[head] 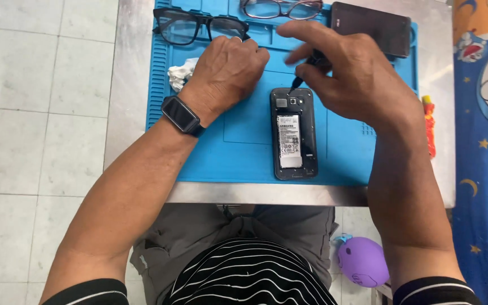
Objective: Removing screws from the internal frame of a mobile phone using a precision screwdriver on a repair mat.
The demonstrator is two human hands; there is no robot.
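White crumpled tissue (181, 73) lies at the left part of the blue silicone mat (244, 152), which covers a metal table (131, 85). Above it are black-framed glasses (190, 25). Just beside the tissue, the left hand (227, 70) rests on the mat as a loose fist, holding nothing I can see; a black wristband (181, 114) is on its wrist. In the middle of the mat lies an opened phone (293, 134) without back cover, its battery visible. The right hand (351, 73) grips a small dark screwdriver (306, 70), its tip touching the phone's upper end. Behind are thin-framed glasses (280, 8) and a dark back cover (371, 28). At the far right edge lies a red-orange tool (429, 127).
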